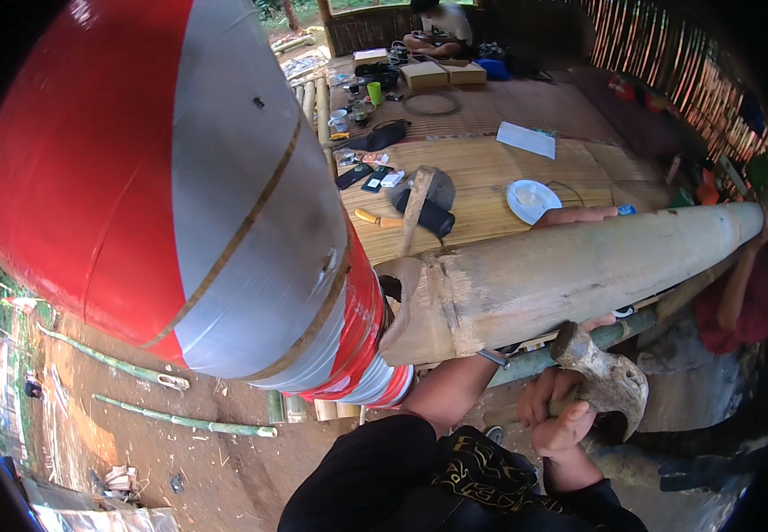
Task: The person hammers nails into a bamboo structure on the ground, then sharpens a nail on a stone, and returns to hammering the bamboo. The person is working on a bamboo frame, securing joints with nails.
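Observation:
A thick pale bamboo tube (561, 279) lies across the view, its split, cracked end against a large drum-like cylinder (251, 168) wrapped in red and silver-grey. My left forearm passes beneath the tube, and my left hand (576, 215) is closed around its far side, mostly hidden. My right hand (561, 415) is wrapped around a claw hammer with a worn, rusty head (613, 383), close below the tube; its handle is mostly hidden. A flat wooden stick (416, 211) sticks up beside the tube's cracked end.
Another person's hand (762, 226) touches the tube's right end. On the mat platform (481, 164) are a white plate (531, 200), a yellow-handled tool (377, 219), phones (377, 179) and a green cup (374, 93). Someone sits at the back (442, 31). Green bamboo poles (184, 420) lie on the ground.

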A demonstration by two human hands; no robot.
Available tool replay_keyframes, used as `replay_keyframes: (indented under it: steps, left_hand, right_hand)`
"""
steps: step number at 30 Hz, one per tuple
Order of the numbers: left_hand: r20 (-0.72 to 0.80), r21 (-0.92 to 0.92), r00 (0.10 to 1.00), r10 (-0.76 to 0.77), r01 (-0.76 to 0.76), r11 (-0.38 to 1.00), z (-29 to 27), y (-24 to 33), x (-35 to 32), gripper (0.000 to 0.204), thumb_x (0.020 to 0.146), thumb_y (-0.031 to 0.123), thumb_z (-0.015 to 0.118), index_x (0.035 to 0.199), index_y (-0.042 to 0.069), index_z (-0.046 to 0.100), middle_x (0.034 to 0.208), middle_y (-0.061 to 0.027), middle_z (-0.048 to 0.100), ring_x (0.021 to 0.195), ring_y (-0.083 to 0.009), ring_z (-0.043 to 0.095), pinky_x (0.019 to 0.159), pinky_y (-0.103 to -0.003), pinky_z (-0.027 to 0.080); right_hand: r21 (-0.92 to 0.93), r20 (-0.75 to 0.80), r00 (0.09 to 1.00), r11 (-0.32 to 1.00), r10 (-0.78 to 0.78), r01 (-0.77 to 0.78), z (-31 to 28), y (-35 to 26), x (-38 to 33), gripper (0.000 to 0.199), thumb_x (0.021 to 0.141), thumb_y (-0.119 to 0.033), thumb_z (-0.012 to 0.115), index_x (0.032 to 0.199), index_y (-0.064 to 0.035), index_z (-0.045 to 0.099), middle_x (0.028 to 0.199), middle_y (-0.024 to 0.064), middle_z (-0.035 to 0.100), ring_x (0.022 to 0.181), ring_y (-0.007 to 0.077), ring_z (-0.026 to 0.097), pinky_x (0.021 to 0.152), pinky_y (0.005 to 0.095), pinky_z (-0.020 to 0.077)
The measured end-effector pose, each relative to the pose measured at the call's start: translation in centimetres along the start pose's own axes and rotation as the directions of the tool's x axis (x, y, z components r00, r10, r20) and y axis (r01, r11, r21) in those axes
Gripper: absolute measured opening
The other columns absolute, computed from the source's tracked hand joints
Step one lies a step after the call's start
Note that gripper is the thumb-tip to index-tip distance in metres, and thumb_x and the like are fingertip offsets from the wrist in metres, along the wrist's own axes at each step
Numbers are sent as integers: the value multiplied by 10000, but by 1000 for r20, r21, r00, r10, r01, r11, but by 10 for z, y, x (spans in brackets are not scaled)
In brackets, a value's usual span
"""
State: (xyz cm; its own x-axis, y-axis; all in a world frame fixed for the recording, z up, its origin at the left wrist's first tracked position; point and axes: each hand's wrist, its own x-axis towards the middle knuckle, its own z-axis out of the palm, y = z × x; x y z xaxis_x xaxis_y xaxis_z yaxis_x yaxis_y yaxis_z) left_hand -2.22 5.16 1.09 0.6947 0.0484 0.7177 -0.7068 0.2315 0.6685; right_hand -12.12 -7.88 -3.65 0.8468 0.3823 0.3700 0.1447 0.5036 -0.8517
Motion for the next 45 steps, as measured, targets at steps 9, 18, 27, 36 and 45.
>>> replay_keyframes:
  steps: [9,18,27,36,45]
  left_hand:
    - [-150,-33,983,101,-107,994,15,-78,-52,813,790,430,688,1410,38,339,1425,-176,399,1312,-304,394,1109,-452,290]
    - [-264,-111,935,238,-275,955,50,-67,-19,839,806,478,609,1453,54,286,1462,-253,351,1356,-397,349,1134,-530,253]
    - [-427,-73,861,276,-337,939,46,-67,-19,1046,735,564,663,1464,-42,221,1477,-292,305,1376,-441,304,1133,-603,221]
    - [-282,-74,866,413,-449,891,47,-49,11,1075,721,761,568,1415,-30,344,1442,-216,403,1345,-369,374,1127,-566,271]
    - [-421,-17,808,412,-461,887,56,-43,3,940,643,511,715,1346,-42,424,1348,-244,489,1278,-408,452,1128,-636,246]
  right_hand:
    - [-601,-70,956,777,-285,188,-76,-14,-30,299,994,-324,517,886,-51,465,724,35,482,544,103,445,460,237,346]
    - [81,-749,661,996,45,25,-207,-48,-9,341,975,-355,570,775,-119,427,593,-46,370,473,73,358,426,259,281]
    - [584,-498,849,792,177,177,-354,-50,99,404,930,-482,589,1041,-96,545,889,66,613,507,74,427,460,202,369]
    - [748,-198,978,636,-59,190,-468,-63,195,506,905,-541,580,1046,-58,525,785,44,518,534,85,437,444,195,415]
    - [884,9,988,463,-156,65,-506,-65,249,630,705,-396,833,1156,-62,547,778,28,551,454,103,377,464,220,394]
